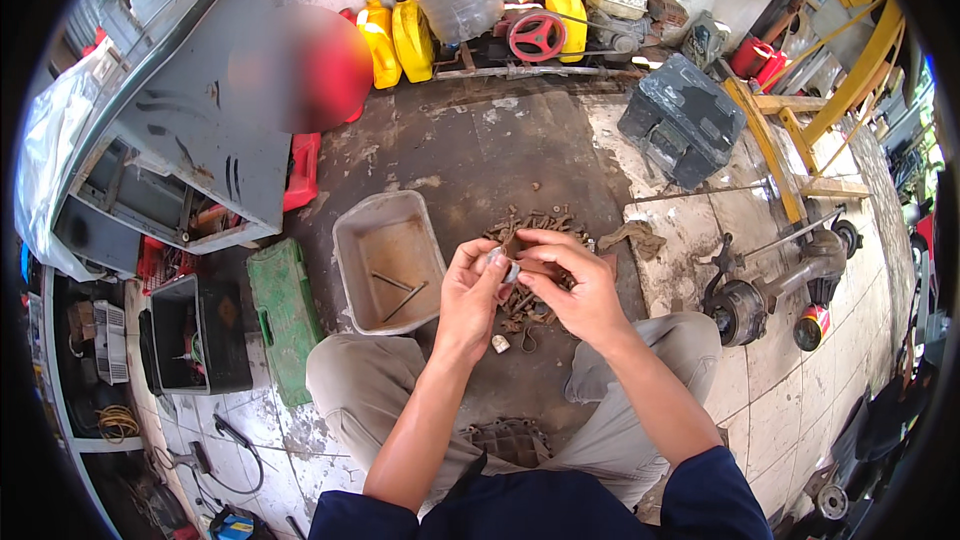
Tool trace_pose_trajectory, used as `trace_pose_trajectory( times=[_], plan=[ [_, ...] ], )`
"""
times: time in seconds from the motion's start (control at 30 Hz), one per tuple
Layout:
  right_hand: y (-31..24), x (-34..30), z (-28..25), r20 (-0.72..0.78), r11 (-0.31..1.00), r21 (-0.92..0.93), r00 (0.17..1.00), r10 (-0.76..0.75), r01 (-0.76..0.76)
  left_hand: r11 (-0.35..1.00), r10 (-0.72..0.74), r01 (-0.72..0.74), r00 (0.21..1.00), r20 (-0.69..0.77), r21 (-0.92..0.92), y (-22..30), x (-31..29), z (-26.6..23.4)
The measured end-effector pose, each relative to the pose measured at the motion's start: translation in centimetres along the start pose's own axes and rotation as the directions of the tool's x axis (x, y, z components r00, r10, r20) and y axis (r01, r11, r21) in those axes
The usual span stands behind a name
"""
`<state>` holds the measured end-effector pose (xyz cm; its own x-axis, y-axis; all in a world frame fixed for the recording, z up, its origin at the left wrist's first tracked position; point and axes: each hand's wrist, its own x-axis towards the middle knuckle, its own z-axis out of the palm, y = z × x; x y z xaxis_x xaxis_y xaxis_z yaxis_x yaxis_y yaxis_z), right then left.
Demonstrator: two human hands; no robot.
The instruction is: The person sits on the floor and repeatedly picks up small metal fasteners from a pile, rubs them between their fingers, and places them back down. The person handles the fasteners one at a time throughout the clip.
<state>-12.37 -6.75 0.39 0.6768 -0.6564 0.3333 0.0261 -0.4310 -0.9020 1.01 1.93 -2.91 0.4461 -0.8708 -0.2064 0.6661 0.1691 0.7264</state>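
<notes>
My left hand (468, 300) is closed, pinching a small whitish-silver piece (511, 271) between thumb and fingers. Close beside it, my right hand (583, 300) is closed too, its fingertips meeting around a small brownish part whose kind I cannot make out. Both hands hover over a heap of rusty bolts and metal bits (560, 224) on the floor, which they partly hide. To the left of the hands stands a grey plastic tub (349, 250) with thin metal rods (405, 302) inside. A small pale cap-like piece (500, 344) lies just below the heap.
A green case (281, 310) and an open black box (222, 360) stand at left, below a grey metal cabinet (190, 130). Yellow jugs (412, 40) line the back wall. At right are a dark toolbox (685, 118), a rag (635, 238) and an axle-like part (800, 270).
</notes>
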Motion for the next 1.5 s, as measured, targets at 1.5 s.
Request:
trace_pose_trajectory(
  times=[1.5],
  plan=[
    [-2.9,-0.4,0.2,-0.173,0.968,0.236,0.977,0.122,-0.079,0.918,0.262,-0.328,0.924,0.279,0.225,1.0,-0.8,0.5]
  ],
)
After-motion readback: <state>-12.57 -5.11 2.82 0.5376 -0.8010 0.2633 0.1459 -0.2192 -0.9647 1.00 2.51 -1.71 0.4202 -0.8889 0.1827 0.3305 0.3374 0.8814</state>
